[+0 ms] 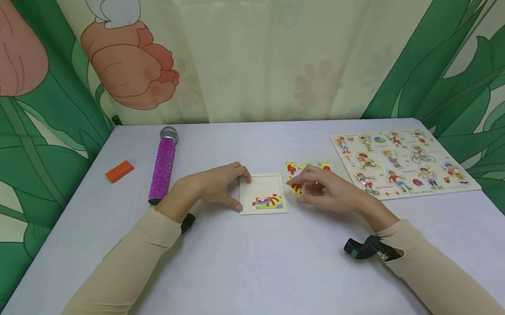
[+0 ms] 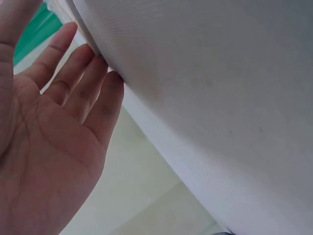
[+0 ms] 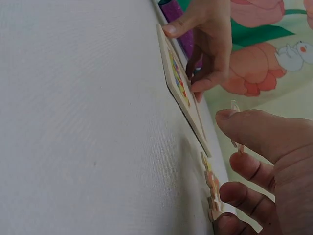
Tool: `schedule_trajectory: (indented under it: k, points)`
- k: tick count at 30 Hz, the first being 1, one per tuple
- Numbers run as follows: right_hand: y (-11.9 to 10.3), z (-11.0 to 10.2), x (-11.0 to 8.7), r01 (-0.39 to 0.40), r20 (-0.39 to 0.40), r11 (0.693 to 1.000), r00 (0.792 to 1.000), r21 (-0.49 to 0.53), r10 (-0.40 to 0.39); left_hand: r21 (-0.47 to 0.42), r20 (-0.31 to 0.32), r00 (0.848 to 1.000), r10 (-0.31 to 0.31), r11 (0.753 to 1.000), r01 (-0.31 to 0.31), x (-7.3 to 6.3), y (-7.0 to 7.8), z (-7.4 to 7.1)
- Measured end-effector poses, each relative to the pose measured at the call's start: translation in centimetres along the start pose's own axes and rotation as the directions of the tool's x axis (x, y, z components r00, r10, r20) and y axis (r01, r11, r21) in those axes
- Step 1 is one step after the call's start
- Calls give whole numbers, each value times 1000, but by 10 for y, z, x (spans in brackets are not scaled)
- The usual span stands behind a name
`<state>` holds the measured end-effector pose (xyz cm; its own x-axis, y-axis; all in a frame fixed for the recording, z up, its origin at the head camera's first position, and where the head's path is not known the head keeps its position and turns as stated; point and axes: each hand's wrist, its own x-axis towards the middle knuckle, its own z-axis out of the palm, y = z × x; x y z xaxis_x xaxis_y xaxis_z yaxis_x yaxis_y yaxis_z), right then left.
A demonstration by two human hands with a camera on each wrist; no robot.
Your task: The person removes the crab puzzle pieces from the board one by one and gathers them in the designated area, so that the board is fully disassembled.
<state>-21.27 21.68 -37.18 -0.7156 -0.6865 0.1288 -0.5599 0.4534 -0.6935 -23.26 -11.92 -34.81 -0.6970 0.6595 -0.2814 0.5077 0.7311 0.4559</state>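
A small square wooden puzzle board (image 1: 257,183) lies on the table, with several joined colored pieces (image 1: 269,202) in its lower right part. My left hand (image 1: 215,184) rests at its left edge, the thumb at the near corner and a fingertip farther up; in the left wrist view the fingers (image 2: 105,105) look nearly straight. To the right of the board, my right hand (image 1: 333,189) pinches a thin puzzle piece (image 3: 236,122) between thumb and index finger, raised over the table. Loose yellow and red pieces (image 1: 292,167) lie under and behind this hand.
A large picture puzzle board (image 1: 398,159) with figures lies at the back right. On the left are a purple glittery microphone (image 1: 163,167) and an orange block (image 1: 119,171). A printed curtain (image 1: 257,59) hangs behind the white table (image 1: 247,270).
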Motion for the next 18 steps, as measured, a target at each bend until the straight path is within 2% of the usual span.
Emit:
schedule_trajectory:
  k: [18]
  points:
    - [3, 1, -5, 4, 74, 991, 997, -135, 6, 8, -1, 1000, -10, 1000, 10, 0, -2, 2]
